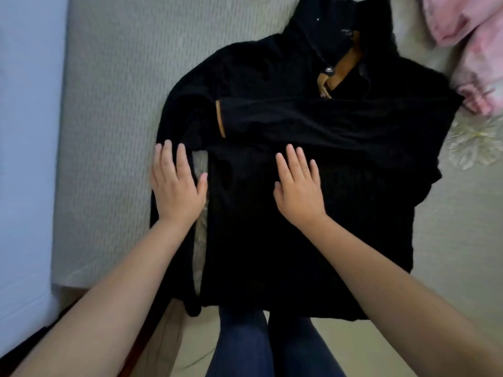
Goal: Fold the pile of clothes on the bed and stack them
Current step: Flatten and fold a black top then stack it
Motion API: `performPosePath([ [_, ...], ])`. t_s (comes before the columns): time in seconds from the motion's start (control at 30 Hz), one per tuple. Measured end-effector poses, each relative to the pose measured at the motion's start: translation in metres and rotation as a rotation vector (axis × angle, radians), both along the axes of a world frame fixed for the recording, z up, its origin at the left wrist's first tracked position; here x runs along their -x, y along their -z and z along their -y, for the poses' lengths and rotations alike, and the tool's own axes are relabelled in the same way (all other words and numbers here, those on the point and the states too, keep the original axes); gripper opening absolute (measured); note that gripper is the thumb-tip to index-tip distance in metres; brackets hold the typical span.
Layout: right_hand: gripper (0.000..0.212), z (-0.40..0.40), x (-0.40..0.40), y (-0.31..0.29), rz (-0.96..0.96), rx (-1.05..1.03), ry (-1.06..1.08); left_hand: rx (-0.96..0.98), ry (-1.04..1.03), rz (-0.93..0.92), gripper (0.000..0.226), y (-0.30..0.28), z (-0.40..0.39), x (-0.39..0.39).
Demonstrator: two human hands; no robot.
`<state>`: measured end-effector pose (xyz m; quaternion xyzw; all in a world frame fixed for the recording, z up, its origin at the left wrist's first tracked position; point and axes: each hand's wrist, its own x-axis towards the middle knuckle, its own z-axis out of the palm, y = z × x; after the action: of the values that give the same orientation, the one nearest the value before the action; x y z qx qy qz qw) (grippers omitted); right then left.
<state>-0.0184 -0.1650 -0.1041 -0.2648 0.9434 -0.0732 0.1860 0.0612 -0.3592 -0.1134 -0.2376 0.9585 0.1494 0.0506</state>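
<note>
Black jacket (299, 240) lies flat on the bed (114, 104), long axis running away from the person, collar at the far end, one sleeve folded across. Left hand (177, 186) and right hand (298, 190) press it, fingers straight. Pink garment (473, 50) lies nearby

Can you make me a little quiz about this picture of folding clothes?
1. True or false: the left hand and the right hand both lie flat on the black jacket.
2. What colour is the garment at the bed's far right corner?
3. The sleeve folded across the jacket ends in a cuff lined: A) tan, B) green, C) white?

Key: 1 true; 2 pink; 3 A.
</note>
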Motion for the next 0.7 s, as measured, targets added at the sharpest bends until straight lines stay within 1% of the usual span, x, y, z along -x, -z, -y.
performPosePath([
  [0.1, 0.049, 0.038, -0.037, 0.006, 0.086, 0.038, -0.098, -0.144, -0.272, 0.207, 0.07, -0.012, 0.0, -0.055],
  [0.17, 0.049, 0.047, -0.057, 0.013, 0.168, -0.004, -0.158, -0.17, -0.313, 0.314, 0.068, -0.02, -0.006, -0.09],
  [0.27, 0.05, 0.044, -0.067, 0.016, 0.128, -0.017, -0.199, -0.228, -0.327, 0.333, 0.064, -0.03, -0.02, -0.134],
  [0.33, 0.051, 0.043, -0.065, 0.014, 0.141, -0.071, -0.212, -0.252, -0.344, 0.343, 0.061, -0.031, -0.026, -0.153],
  [0.43, 0.052, 0.045, -0.064, 0.008, 0.147, -0.123, -0.243, -0.311, -0.42, 0.382, 0.043, -0.027, -0.025, -0.17],
  [0.5, 0.053, 0.049, -0.065, 0.003, 0.156, -0.143, -0.246, -0.388, -0.439, 0.312, 0.033, -0.026, -0.018, -0.173],
  [0.57, 0.053, 0.051, -0.065, -0.001, 0.19, -0.159, -0.23, -0.525, -0.502, 0.15, 0.028, -0.029, -0.006, -0.172],
  [0.63, 0.053, 0.052, -0.063, -0.006, 0.224, -0.157, -0.213, -0.701, -0.664, -0.033, 0.026, -0.038, 0.013, -0.167],
  [0.7, 0.052, 0.048, -0.061, -0.012, 0.252, -0.145, -0.204, -0.893, -0.881, -0.223, 0.019, -0.049, 0.031, -0.156],
])
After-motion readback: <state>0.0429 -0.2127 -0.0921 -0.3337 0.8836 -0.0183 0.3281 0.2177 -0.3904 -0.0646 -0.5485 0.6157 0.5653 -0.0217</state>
